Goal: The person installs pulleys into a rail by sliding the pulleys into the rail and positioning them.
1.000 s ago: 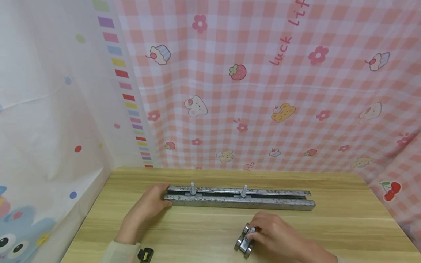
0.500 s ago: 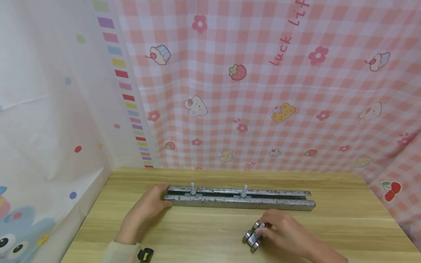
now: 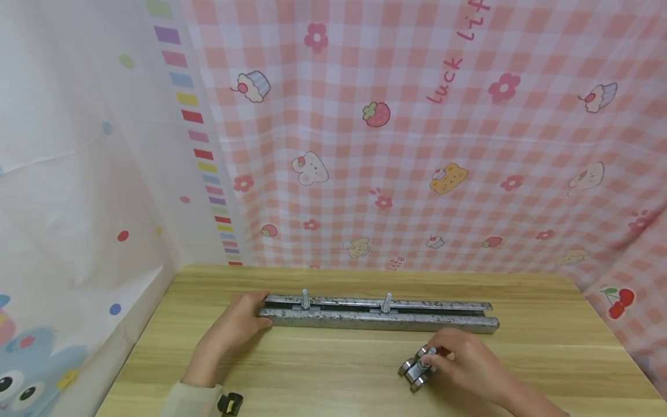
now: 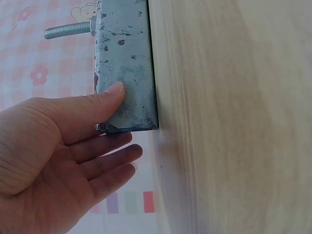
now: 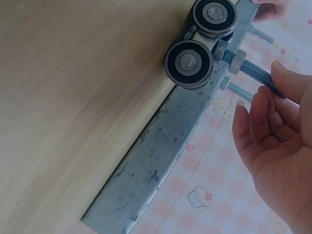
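A speckled grey metal rail (image 3: 427, 322) with a slot along its top lies across the table. Two threaded bolts stand up from that slot, a left bolt (image 3: 305, 299) and a right bolt (image 3: 387, 303). At the rail's left end my left hand (image 3: 241, 318) grips it, thumb on the near side wall, as the left wrist view shows. In front of the rail's right half my right hand (image 3: 464, 362) pinches the threaded stem of a roller trolley (image 3: 415, 370). Bearing wheels (image 5: 189, 63) and nuts on the stem (image 5: 237, 62) show in the right wrist view.
The wooden table (image 3: 312, 370) extends in front of and behind the rail. A pink checked cloth (image 3: 406, 145) hangs behind it, and a white printed cloth (image 3: 78, 174) hangs at the left. A black clip-like object (image 3: 230, 403) sits beside the left sleeve (image 3: 193, 401).
My right hand has carried the roller trolley to the right and slightly away from me, nearer the rail's right end. The left hand and the rail have stayed in place.
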Tool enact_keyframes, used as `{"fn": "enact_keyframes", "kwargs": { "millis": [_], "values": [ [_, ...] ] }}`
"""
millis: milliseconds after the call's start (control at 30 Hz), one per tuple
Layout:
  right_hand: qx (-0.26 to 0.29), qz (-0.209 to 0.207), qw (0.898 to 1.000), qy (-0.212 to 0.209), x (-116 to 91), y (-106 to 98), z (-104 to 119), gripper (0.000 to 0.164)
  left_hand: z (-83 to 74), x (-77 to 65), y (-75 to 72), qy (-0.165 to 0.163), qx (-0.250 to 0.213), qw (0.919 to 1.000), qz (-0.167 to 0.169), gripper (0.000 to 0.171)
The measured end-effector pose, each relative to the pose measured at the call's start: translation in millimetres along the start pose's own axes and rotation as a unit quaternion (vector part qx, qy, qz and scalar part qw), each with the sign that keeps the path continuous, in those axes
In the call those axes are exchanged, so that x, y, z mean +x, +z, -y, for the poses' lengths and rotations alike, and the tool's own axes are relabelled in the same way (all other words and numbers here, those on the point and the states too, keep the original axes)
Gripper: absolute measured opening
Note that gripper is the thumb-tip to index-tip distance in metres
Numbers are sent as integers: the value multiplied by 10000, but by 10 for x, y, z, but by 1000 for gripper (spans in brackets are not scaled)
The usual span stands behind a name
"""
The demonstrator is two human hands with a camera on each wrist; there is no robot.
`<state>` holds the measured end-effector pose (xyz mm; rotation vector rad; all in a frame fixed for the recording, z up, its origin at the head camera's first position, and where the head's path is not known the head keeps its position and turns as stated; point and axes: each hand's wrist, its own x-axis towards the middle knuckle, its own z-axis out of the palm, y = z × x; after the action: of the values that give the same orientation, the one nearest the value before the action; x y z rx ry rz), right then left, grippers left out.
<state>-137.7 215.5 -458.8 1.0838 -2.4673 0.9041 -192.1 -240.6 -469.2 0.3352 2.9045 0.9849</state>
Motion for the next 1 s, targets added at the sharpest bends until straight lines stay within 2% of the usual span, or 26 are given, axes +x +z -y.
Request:
{"fn": "enact_keyframes", "kwargs": {
  "millis": [300, 500, 767, 1000],
  "values": [
    [58, -160, 9995, 264, -68, -63, -73, 33, 2, -7, -4, -6, 37, 10000, 37, 55],
    [51, -121, 9984, 543, -109, -125, -109, 32, -1, -1, 4, -54, 5, 10000, 38, 56],
    [-255, -213, 9960, 831, -194, -221, -193, 29, -3, 5, 8, -91, -16, 9999, 58, 56],
    [-500, -457, 9940, 857, -265, -307, -281, 31, 8, 8, 5, -41, -20, 10000, 33, 55]
  ]
}}
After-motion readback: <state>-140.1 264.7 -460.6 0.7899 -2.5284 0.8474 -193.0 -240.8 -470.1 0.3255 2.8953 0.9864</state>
